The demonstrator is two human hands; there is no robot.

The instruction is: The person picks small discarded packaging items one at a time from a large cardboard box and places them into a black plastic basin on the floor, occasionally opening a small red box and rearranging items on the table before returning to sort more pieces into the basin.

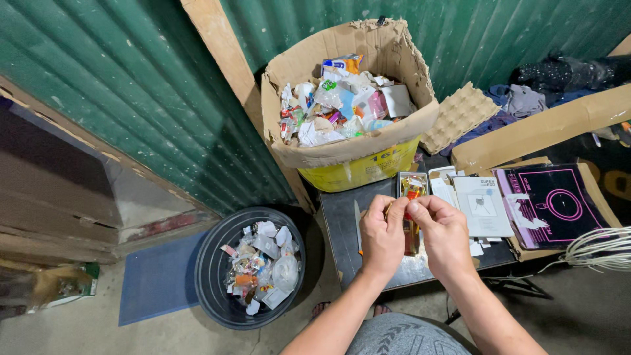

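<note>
We pinch a small yellow item (pixel 390 208) betw. left hand (pixel 381 236) & right hand (pixel 442 231), both grips closed on it, over the counter (pixel 342 217) front edge, near a knife (pixel 357 227).

- cardboard box (pixel 401 135) full of wrappers, at worktop (pixel 342 217) far edge
- round black bin (pixel 213 276) of scraps on floor, off worktop's left edge
- blue mat (pixel 158 279) left of bin
- egg tray (pixel 457 115) right of box
- white cables (pixel 601 250), worktop's right end
</note>
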